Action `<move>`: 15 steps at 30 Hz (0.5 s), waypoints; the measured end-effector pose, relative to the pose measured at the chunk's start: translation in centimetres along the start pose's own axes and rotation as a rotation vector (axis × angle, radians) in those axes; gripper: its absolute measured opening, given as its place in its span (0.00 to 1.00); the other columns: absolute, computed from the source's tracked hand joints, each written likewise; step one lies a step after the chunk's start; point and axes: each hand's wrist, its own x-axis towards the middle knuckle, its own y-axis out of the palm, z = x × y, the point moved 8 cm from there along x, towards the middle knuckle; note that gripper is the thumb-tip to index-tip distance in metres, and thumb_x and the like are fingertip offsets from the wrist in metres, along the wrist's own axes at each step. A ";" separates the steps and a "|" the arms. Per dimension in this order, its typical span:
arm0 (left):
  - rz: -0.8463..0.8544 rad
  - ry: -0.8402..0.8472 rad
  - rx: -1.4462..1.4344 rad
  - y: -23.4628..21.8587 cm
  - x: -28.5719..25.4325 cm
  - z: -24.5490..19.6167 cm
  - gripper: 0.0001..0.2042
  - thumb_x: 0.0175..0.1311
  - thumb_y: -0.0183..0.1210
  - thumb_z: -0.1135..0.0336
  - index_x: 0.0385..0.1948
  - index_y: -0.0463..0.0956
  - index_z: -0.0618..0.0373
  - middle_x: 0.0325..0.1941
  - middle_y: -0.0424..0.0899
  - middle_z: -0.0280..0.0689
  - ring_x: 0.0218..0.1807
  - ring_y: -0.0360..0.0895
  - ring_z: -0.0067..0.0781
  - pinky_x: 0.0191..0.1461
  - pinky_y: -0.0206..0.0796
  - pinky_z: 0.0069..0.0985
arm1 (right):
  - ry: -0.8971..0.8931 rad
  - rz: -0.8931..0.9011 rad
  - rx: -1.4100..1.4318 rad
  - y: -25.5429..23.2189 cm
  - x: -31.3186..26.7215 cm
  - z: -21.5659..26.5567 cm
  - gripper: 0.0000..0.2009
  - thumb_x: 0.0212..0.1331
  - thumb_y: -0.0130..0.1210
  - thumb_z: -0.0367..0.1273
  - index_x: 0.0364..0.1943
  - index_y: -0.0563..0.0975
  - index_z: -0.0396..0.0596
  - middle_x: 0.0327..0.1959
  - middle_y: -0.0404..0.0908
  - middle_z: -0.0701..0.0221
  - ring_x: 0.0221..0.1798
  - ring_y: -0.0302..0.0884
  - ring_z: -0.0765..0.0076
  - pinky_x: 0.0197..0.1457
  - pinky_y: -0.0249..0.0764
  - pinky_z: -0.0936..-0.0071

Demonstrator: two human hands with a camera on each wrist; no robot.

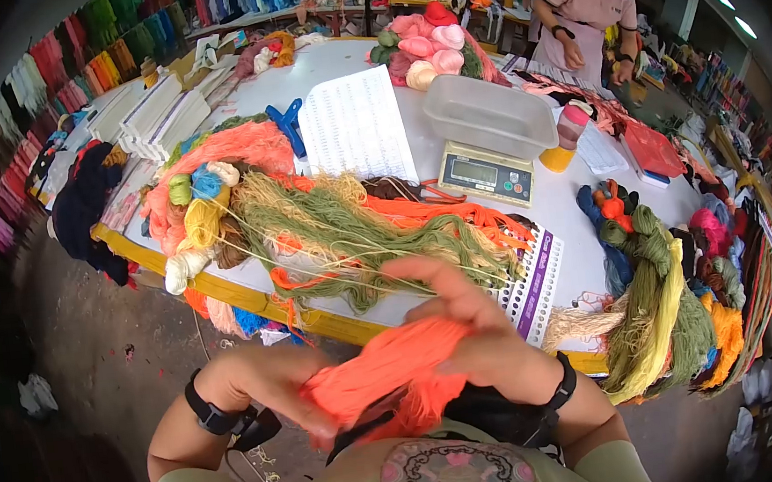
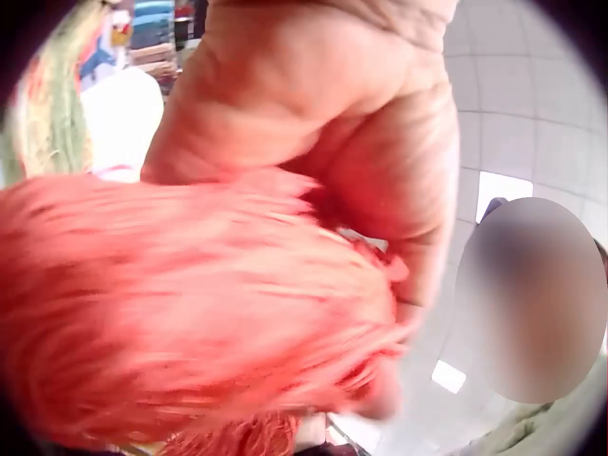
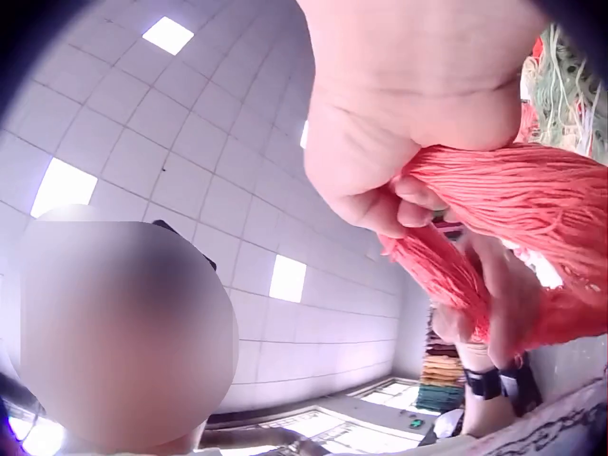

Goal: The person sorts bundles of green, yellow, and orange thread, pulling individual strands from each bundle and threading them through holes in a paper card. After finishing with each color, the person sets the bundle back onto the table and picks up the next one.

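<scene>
A bright coral-orange skein of yarn [image 1: 385, 368] is stretched between both hands in front of the person's chest. The left hand [image 1: 274, 384] grips its left end, and in the left wrist view the fingers curl round the thick bundle [image 2: 190, 304]. At the other end the right hand [image 1: 476, 335] holds the yarn, its index finger reaching out past the strands. From the right wrist, the skein [image 3: 541, 190] shows as a loop with a gap in the middle, fingers bent around one side. Just beyond the hands, green, cream and orange loose yarn [image 1: 338, 227] lies on the table.
A digital scale [image 1: 483, 174] carrying a clear plastic tub [image 1: 490, 112] stands on the table [image 1: 239, 96]. Nearby are a written sheet [image 1: 355, 127], blue clips [image 1: 287, 127] and a purple-and-white punched card [image 1: 539, 286]. Skeins hang over the right edge. Another person [image 1: 583, 13] works behind.
</scene>
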 end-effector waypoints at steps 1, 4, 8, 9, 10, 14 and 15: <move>0.093 0.022 -0.174 1.2 -0.1 0.1 0.20 0.60 0.63 0.61 0.45 0.73 0.70 0.39 0.81 0.45 0.45 0.80 0.32 0.47 0.73 0.32 | -0.090 -0.077 0.108 -0.9 0.0 0.7 0.41 0.39 0.52 0.21 0.67 0.56 0.46 0.24 0.76 0.71 0.27 0.74 0.75 0.45 0.71 0.75; 0.201 -0.085 -0.364 2.5 -2.2 2.7 0.21 0.61 0.61 0.64 0.48 0.72 0.74 0.46 0.80 0.50 0.49 0.80 0.37 0.53 0.71 0.32 | -0.365 -0.031 0.587 -4.1 0.1 2.0 0.37 0.41 0.48 0.22 0.65 0.59 0.45 0.28 0.77 0.67 0.28 0.73 0.77 0.40 0.71 0.80; 0.501 0.222 -0.533 5.7 -5.6 -2.1 0.23 0.61 0.59 0.65 0.57 0.67 0.64 0.53 0.76 0.45 0.52 0.77 0.36 0.54 0.69 0.34 | 0.048 -0.308 0.334 -7.2 0.9 -5.2 0.29 0.50 0.51 0.24 0.61 0.64 0.46 0.38 0.77 0.65 0.37 0.78 0.73 0.50 0.72 0.73; 0.713 0.177 -0.959 7.9 -6.5 -4.8 0.23 0.63 0.56 0.61 0.58 0.66 0.60 0.56 0.74 0.41 0.50 0.76 0.33 0.51 0.68 0.32 | 0.048 -0.316 0.346 -6.6 0.9 -6.2 0.29 0.50 0.51 0.24 0.61 0.64 0.46 0.38 0.77 0.65 0.37 0.78 0.73 0.50 0.72 0.73; 0.915 0.122 -1.391 9.6 -7.3 -7.8 0.23 0.64 0.53 0.58 0.60 0.64 0.55 0.58 0.72 0.38 0.48 0.75 0.30 0.49 0.67 0.31 | 0.128 -0.140 0.126 -4.4 1.3 -7.5 0.26 0.54 0.53 0.24 0.60 0.64 0.46 0.45 0.73 0.66 0.46 0.74 0.73 0.55 0.70 0.71; 1.632 -0.285 -2.516 8.5 -6.1 -12.4 0.24 0.66 0.49 0.52 0.63 0.62 0.47 0.63 0.68 0.34 0.47 0.74 0.28 0.47 0.66 0.31 | 0.156 0.067 -0.229 -2.9 0.7 -9.3 0.22 0.61 0.55 0.24 0.59 0.65 0.47 0.54 0.69 0.69 0.61 0.66 0.75 0.61 0.66 0.76; 2.020 -0.502 -2.680 6.7 -5.7 -12.2 0.25 0.65 0.50 0.53 0.62 0.62 0.49 0.63 0.69 0.37 0.50 0.73 0.32 0.50 0.65 0.33 | 0.148 0.016 -0.175 -3.5 0.1 -8.8 0.20 0.60 0.54 0.23 0.57 0.67 0.46 0.53 0.70 0.71 0.59 0.68 0.76 0.59 0.67 0.77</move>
